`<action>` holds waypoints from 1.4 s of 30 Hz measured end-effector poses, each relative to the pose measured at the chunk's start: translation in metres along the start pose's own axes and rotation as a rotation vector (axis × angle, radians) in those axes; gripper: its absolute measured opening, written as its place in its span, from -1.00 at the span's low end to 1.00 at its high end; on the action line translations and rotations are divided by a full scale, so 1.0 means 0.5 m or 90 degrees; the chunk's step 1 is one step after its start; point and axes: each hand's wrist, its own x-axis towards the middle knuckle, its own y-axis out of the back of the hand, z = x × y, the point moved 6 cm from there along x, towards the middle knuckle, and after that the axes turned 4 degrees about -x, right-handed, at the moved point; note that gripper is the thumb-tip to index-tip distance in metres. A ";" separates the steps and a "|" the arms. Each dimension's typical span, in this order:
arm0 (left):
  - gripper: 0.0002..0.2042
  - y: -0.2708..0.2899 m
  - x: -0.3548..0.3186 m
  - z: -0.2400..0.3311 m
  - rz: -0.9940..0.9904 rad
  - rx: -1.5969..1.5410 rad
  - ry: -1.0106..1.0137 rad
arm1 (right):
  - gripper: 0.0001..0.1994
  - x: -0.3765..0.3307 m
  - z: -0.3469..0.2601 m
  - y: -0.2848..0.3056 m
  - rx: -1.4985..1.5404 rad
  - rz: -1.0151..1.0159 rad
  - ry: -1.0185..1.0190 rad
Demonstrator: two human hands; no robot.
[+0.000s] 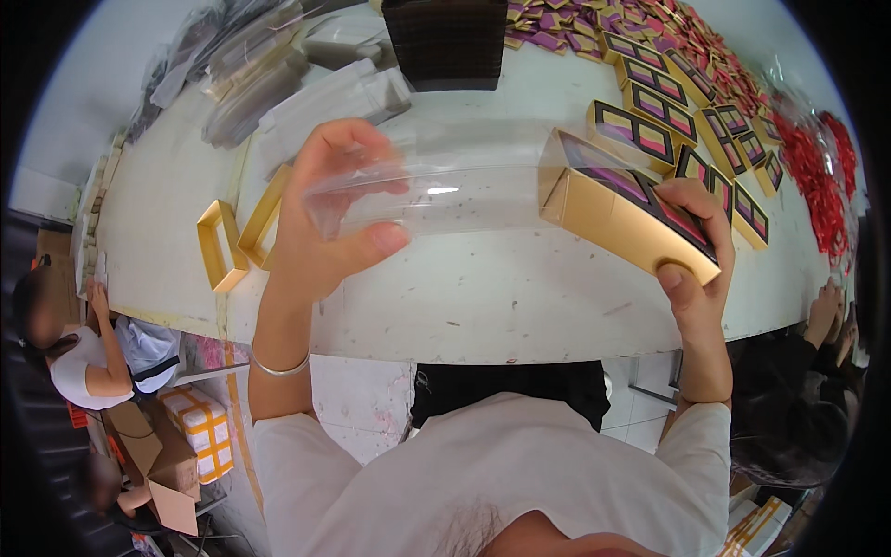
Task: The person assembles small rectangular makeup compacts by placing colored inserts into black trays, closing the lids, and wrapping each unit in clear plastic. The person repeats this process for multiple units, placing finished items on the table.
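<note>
My left hand curls its thumb and fingers round one end of a long clear plastic sleeve. The sleeve stretches across to a gold gift box with dark-framed windows showing pink and purple. My right hand grips that box by its right end, thumb below and fingers over the top. The box's left end meets the sleeve's opening; the clear film makes it hard to tell how deep it sits inside. Both are held above the white table.
Several similar gold boxes lie at the right, before a pile of small purple and red pieces. Clear sleeves are heaped far left, near empty gold frames. A black stack stands at the back. Other people sit at both sides.
</note>
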 end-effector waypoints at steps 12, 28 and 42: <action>-0.62 -0.013 0.023 0.047 -0.063 0.126 0.189 | -0.44 -0.002 0.051 -0.020 0.133 -0.029 -0.107; -0.46 0.027 -0.012 -0.010 -0.128 -0.035 0.090 | -0.52 0.014 -0.029 -0.031 0.010 -0.146 -0.026; -0.08 0.059 -0.027 -0.024 -0.026 -0.218 -0.040 | -0.39 -0.032 -0.082 -0.089 -0.140 -0.115 0.203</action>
